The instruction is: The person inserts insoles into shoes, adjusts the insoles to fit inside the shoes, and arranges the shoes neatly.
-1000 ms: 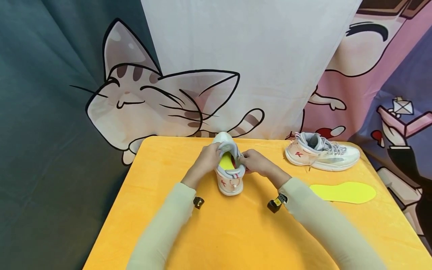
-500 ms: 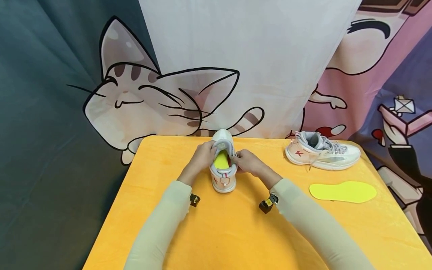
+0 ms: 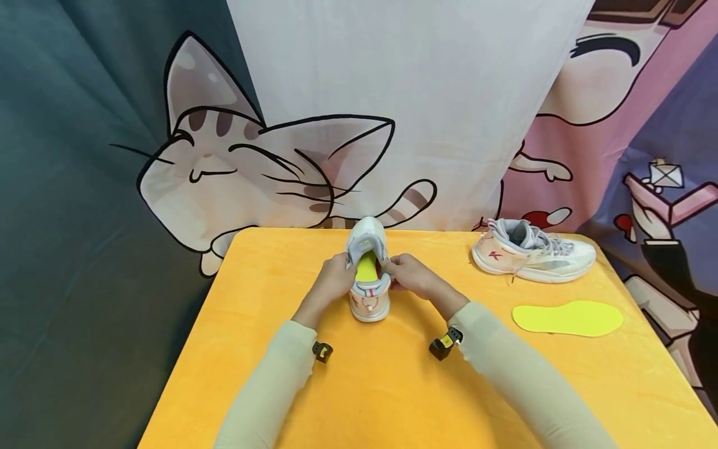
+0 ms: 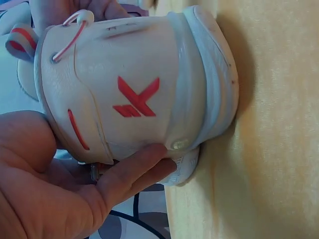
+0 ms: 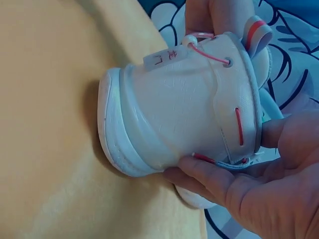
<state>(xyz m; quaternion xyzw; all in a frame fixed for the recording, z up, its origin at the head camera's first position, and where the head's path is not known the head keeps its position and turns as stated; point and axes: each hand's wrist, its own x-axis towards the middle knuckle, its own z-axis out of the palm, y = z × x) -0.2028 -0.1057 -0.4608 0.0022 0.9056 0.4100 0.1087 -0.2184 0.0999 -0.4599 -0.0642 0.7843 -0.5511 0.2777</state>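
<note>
A white sneaker (image 3: 369, 305) stands on the yellow table with its heel toward me and its toe at the back edge. Inside its opening lies a yellow insole (image 3: 367, 268). My left hand (image 3: 335, 277) grips the left side of the collar, fingers along the outer wall and thumb at the rim. On the other side my right hand (image 3: 412, 274) holds the collar in the same way, its thumb inside the rim. Both wrist views show the heel of the sneaker (image 4: 134, 94) between the two hands. The fingertips inside the shoe are hidden.
At the right back stands a second white sneaker (image 3: 538, 252), its toe pointing right. In front of it a loose yellow insole (image 3: 568, 318) lies flat on the table (image 3: 392, 393). A printed cloth (image 3: 437, 93) hangs behind the back edge.
The sneaker and both hands have shifted slightly left. My left hand has slid back along the collar toward the heel. The insole remains inside the shoe.
</note>
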